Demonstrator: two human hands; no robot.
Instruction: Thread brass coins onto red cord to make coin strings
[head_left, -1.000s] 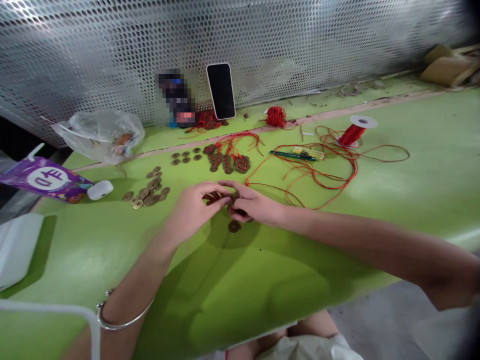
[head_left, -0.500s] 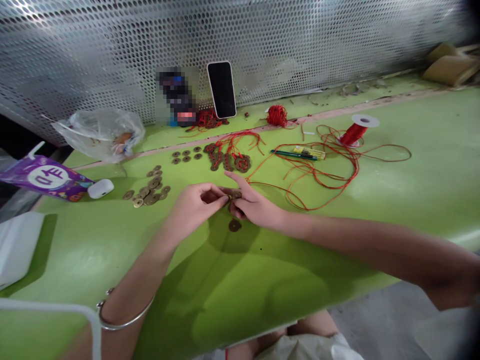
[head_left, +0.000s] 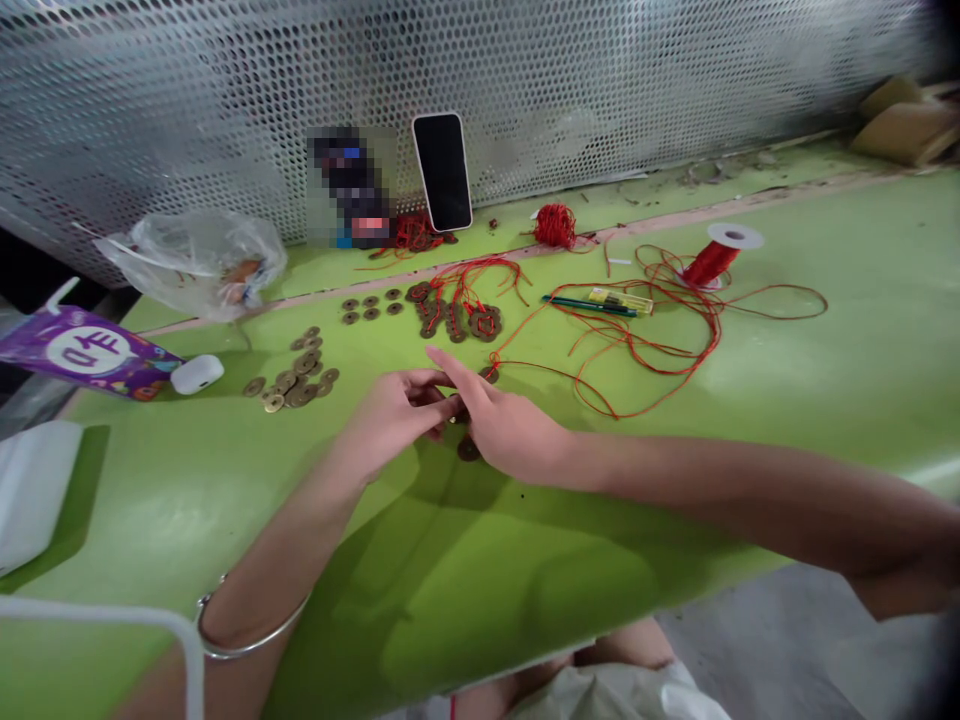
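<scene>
My left hand (head_left: pixel 397 418) is closed, thumb and fingers pinched together over a small group of round bronze-coloured coins with holes. At its fingertips a bit of one coin (head_left: pixel 454 420) shows. My right hand (head_left: pixel 517 430) reaches across from the right and meets the left fingertips. Its index finger is stretched out to the upper left; the other fingers are curled underneath, and what they grip is hidden. One coin (head_left: pixel 469 448) lies below the fingers, partly covered by the right hand. Another coin (head_left: pixel 489 374), with red cord (head_left: pixel 540 369) at it, lies just beyond the right hand.
Loose coins (head_left: pixel 304 385) lie to the left, with corded coins (head_left: pixel 456 320) behind my hands. A red cord spool (head_left: pixel 709 262), a green pen (head_left: pixel 589 306) and a phone (head_left: pixel 442 172) stand or lie farther back. A purple drink carton (head_left: pixel 90 350) and earphone case (head_left: pixel 197 374) are left.
My right hand has shifted slightly left and down over the coins, its index finger now crossing the left fingertips. The coin with red cord beyond it has come into view.
</scene>
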